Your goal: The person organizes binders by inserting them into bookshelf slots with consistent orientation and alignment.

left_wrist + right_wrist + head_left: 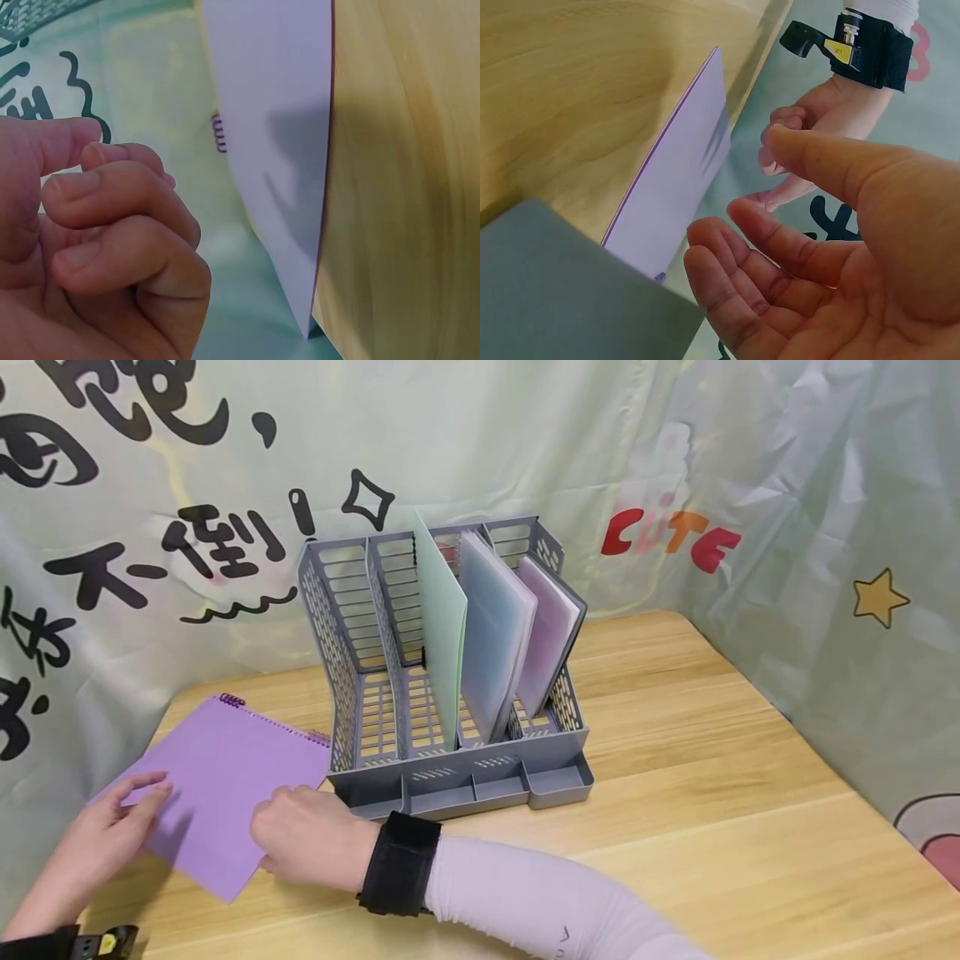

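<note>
A purple spiral-bound notebook [232, 785] lies at the left of the table, its coil along the far edge. My left hand [112, 827] hovers over its left side with fingers loosely bent; in the left wrist view the hand [127, 232] holds nothing. Near the notebook's right side is my right hand [307, 835]. The right wrist view shows this hand [802, 255] with loosely curved fingers and nothing in them, apart from the notebook [675, 172]. Right of the notebook stands a grey desk file rack [457, 768].
Upright in the rack are a pale green folder [442, 635], a bluish translucent notebook [491, 635] and a pink-purple one [543, 635] with a dark back. Small trays run along the rack's front. Wooden tabletop [712, 760] extends to the right; a printed cloth [480, 435] hangs behind.
</note>
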Demonstrator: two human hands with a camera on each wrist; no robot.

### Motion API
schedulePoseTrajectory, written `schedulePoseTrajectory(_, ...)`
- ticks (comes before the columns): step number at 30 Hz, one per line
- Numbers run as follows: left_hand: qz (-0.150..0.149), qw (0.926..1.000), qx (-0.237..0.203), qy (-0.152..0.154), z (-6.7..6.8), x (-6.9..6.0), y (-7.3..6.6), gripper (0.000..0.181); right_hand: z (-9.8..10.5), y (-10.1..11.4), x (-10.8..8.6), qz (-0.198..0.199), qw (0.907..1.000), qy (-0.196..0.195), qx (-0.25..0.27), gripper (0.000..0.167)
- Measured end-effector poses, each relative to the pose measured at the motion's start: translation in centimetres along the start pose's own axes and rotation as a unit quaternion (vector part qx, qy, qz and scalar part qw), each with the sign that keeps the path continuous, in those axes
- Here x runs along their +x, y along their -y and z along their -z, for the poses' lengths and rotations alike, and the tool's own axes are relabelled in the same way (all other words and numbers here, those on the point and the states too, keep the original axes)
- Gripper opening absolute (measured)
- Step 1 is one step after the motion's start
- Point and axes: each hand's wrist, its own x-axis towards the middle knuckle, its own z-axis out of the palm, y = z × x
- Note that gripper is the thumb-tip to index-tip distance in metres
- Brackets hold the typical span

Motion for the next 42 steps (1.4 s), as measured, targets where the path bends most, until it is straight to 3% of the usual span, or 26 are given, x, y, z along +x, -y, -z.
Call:
schedulePoseTrajectory(9,0.043,0.9989,0.019,0.005,0.7,0.4,0.7,0.069,-0.8,0.9,1.6,-0.004,0.9996,0.026,0.001,0.019)
schedulePoseTrajectory(18,0.044,0.9989,0.013,-0.008,1.3,0.4,1.3,0.072,-1.8,1.9,3.1,-0.037,0.9974,0.058,-0.021,0.017)
schedulePoseTrajectory(26,0.053,0.9985,0.001,-0.014,1.1,0.7,2.5,0.07,-2.5,2.4,3.8,-0.038,0.9968,0.036,-0.06,0.008)
schedulePoseTrajectory(34,0.061,0.9981,0.0,0.005,1.4,0.9,3.2,0.073,-3.2,2.9,4.4,-0.066,0.9929,0.047,-0.088,0.013)
schedulePoseTrajectory(40,0.076,0.997,-0.002,0.011,1.4,1.1,3.7,0.073,-3.5,3.4,5.4,-0.096,0.9869,0.096,-0.086,0.056)
schedulePoseTrajectory(42,0.08,0.9967,0.0,0.012,1.5,1.2,3.8,0.074,-3.6,3.6,5.8,-0.106,0.9851,0.108,-0.083,0.058)
